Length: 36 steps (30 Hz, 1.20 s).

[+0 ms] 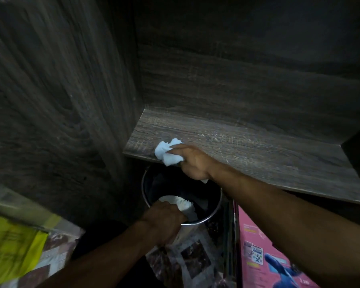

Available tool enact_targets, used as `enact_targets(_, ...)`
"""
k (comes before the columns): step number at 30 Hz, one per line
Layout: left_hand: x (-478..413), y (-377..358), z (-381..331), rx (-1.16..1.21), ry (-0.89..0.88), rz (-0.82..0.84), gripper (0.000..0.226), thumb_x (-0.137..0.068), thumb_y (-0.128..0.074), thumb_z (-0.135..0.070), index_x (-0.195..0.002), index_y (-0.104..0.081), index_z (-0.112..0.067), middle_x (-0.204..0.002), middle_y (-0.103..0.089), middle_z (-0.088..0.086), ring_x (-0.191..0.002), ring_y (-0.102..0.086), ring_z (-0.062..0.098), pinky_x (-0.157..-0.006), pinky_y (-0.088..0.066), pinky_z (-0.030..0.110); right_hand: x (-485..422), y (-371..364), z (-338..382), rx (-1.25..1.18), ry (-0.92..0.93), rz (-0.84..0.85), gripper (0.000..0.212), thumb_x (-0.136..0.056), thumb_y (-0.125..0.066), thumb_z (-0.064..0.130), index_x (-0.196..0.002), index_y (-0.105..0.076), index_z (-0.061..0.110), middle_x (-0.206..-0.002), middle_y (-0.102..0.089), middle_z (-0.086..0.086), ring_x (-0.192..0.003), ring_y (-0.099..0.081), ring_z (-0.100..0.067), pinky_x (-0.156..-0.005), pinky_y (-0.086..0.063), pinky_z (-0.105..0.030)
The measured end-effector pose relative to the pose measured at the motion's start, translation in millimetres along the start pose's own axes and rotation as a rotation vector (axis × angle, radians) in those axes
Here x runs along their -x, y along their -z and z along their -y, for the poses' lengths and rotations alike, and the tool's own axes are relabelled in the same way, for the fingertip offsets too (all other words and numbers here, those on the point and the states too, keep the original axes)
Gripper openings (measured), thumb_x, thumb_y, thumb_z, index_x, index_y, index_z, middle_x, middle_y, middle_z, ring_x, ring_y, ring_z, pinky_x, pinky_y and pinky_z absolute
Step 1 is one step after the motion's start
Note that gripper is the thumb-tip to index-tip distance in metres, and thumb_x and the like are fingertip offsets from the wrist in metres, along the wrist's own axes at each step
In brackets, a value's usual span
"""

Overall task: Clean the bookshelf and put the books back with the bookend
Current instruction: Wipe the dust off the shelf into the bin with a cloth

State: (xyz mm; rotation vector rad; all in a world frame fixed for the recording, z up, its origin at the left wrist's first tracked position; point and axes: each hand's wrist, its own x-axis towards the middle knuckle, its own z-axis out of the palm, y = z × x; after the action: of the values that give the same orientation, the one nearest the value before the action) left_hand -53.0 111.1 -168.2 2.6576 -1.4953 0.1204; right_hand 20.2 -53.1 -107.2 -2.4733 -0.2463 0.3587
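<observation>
The right hand [192,161] gripped a white cloth [167,153] in its fingers [176,147] at the shelf [247,146] edge, while just below them the left hand [164,219] clasped the bin [215,206] rim, probably to catch dust.

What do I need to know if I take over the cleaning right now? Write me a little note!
Right hand: holds a white cloth on the front left edge of the shelf.
Left hand: grips the rim of the metal bin under that edge, with a white wad by its fingers.
Done: books are off this shelf.
Left: finish wiping, then put back the books and bookend, neither in view.
</observation>
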Motion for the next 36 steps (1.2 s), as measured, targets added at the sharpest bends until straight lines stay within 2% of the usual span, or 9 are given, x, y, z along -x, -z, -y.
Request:
enact_targets(4, -9, 6, -13, -0.011, 0.006, 0.194, 0.028, -0.087, -0.051, -0.019, -0.104, -0.073, -0.023, -0.103, -0.069, 0.008, -0.096, -0.067, 0.026, -0.08, -0.048, 0.029, 30, 20, 4, -0.202, -0.009, -0.179, 0.03, -0.098, -0.057, 0.022, -0.127, -0.064, 0.021, -0.125, -0.061, 0.008, -0.113, -0.054, -0.007, -0.088, -0.037, -0.011)
enact_targets(6, -12, 2, -17, -0.031, 0.016, 0.291, 0.02, -0.076, -0.071, -0.032, -0.096, -0.074, -0.028, -0.093, -0.07, 0.003, -0.086, -0.068, 0.024, -0.075, -0.05, 0.029, 42, 26, 1, -0.315, -0.065, -0.253, 0.027, -0.098, -0.059, 0.019, -0.124, -0.065, 0.021, -0.11, -0.062, 0.012, -0.098, -0.056, -0.005, -0.071, -0.036, -0.001)
enact_targets(8, -14, -9, -20, -0.006, 0.037, 0.314, 0.016, -0.059, -0.076, -0.042, -0.072, -0.072, -0.032, -0.069, -0.066, -0.007, -0.061, -0.066, 0.014, -0.059, -0.049, 0.022, 54, 29, -4, -0.499, -0.141, -0.298, 0.021, -0.097, -0.06, 0.016, -0.115, -0.067, 0.024, -0.098, -0.065, 0.013, -0.085, -0.06, -0.003, -0.068, -0.042, -0.007)
enact_targets(11, -17, -37, -24, -0.03, 0.041, 0.259, 0.007, -0.05, -0.065, -0.039, -0.055, -0.065, -0.034, -0.051, -0.057, -0.01, -0.043, -0.058, 0.008, -0.046, -0.043, 0.017, 72, 30, -12, -0.871, -0.237, -0.332, 0.014, -0.096, -0.06, 0.012, -0.102, -0.069, 0.021, -0.093, -0.073, 0.002, -0.083, -0.068, -0.014, -0.073, -0.052, -0.027)
enact_targets(15, -30, -67, -34, -0.013, 0.097, 0.165, 0.031, -0.029, -0.089, -0.044, -0.05, -0.068, -0.035, -0.045, -0.054, -0.012, -0.038, -0.052, 0.005, -0.039, -0.04, 0.015, 93, 26, -25, -1.208, -0.332, -0.343, 0.02, -0.097, -0.058, 0.009, -0.115, -0.066, 0.011, -0.1, -0.073, -0.012, -0.084, -0.069, -0.023, -0.072, -0.056, -0.035)
enact_targets(17, -35, -71, -37, 0.034, 0.103, 0.136, 0.01, -0.048, -0.078, -0.038, -0.052, -0.07, -0.035, -0.047, -0.055, -0.012, -0.039, -0.053, 0.006, -0.041, -0.041, 0.017, 103, 24, -31, -1.324, -0.357, -0.345, 0.022, -0.098, -0.057, 0.01, -0.119, -0.064, 0.01, -0.102, -0.073, -0.014, -0.085, -0.069, -0.025, -0.07, -0.058, -0.036)
enact_targets(20, -33, -90, -40, 0.053, 0.086, 0.179, 0.029, -0.064, -0.046, -0.026, -0.06, -0.072, -0.037, -0.054, -0.057, -0.012, -0.045, -0.055, 0.007, -0.049, -0.044, 0.017, 115, 24, -42, -1.426, -0.351, -0.343, 0.027, -0.098, -0.055, 0.012, -0.125, -0.061, 0.011, -0.112, -0.07, -0.017, -0.093, -0.067, -0.03, -0.078, -0.057, -0.041)
enact_targets(30, -25, -119, -47, -0.036, 0.108, 0.109, 0.033, -0.069, -0.042, -0.019, -0.058, -0.073, -0.023, -0.055, -0.06, -0.004, -0.046, -0.059, 0.016, -0.062, -0.029, 0.031, 137, 18, -59, -1.564, -0.41, -0.439, 0.037, -0.097, -0.054, 0.017, -0.134, -0.056, 0.017, -0.125, -0.067, -0.016, -0.103, -0.065, -0.031, -0.081, -0.056, -0.044)
enact_targets(36, -22, -119, -46, 0.035, 0.149, 0.053, 0.033, -0.072, -0.045, -0.019, -0.056, -0.073, -0.023, -0.053, -0.061, -0.004, -0.045, -0.06, 0.015, -0.048, -0.049, 0.019, 145, 11, -66, -1.608, -0.501, -0.475, 0.039, -0.095, -0.058, 0.019, -0.134, -0.058, 0.014, -0.122, -0.068, -0.017, -0.1, -0.067, -0.032, -0.076, -0.057, -0.043)
